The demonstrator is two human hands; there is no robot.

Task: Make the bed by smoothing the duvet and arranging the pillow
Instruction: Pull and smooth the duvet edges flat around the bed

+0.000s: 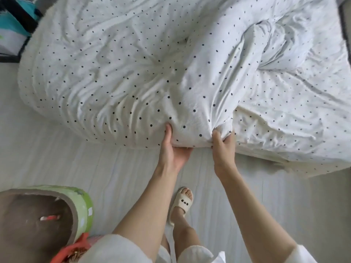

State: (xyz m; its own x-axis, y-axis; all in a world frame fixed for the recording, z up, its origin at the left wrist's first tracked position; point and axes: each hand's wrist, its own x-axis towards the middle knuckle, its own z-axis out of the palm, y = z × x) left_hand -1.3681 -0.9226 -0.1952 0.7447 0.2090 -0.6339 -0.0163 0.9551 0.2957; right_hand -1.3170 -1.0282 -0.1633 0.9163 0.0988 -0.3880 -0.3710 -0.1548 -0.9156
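Note:
A white duvet with small black dots [117,59] lies crumpled across the bed, bunched into folds at the near edge. My left hand [171,147] grips the duvet's near edge from below, thumb on top of the fabric. My right hand [223,147] is closed on a gathered corner of the same duvet, a hand's width to the right. To the right of that corner the dotted sheet [296,118] over the mattress is uncovered. I cannot pick out a pillow; a raised wrinkled fold [273,46] sits at the upper right.
Pale plank floor [57,156] runs along the near side of the bed. A round green-rimmed container with a brown inside [83,207] stands at the lower left, orange fabric beside it. A teal and black object [13,25] sits at the upper left. My slippered foot [182,202] is below my hands.

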